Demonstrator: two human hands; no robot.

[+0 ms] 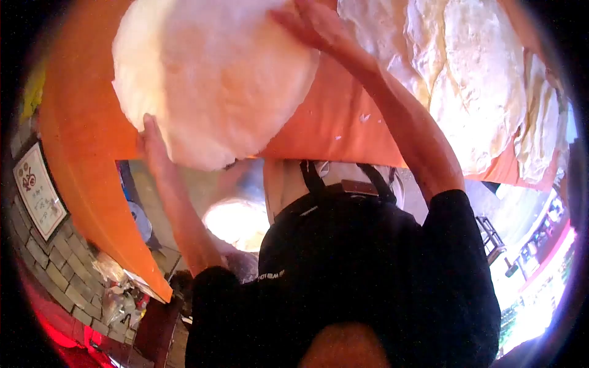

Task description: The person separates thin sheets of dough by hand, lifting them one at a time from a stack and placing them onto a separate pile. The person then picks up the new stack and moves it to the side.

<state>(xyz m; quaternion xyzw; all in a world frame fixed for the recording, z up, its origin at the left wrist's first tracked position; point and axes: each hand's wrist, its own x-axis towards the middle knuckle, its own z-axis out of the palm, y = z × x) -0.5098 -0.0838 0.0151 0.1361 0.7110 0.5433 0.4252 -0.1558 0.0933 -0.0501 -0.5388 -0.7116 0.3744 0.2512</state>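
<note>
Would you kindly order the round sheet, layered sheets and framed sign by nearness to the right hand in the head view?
1. Round sheet, at the right hand.
2. Layered sheets, on the right.
3. Framed sign, far left.

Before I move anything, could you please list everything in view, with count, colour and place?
Round sheet: one, cream, top
Ruffled sheets: several, cream, upper right
Table: one, orange, across the top and left
Framed sign: one, white with red marks, far left
Brick surface: one, grey, lower left
Plastic bags: count unclear, mostly clear, lower left
Bright round thing: one, white, below the round sheet
Straps: two, black, above the shirt
Red thing: at least one, red, lower-left corner
Shirt: one, black, lower centre
Left hand: one, bare, at the round sheet's lower-left edge
Right hand: one, bare, at its upper-right edge
</note>
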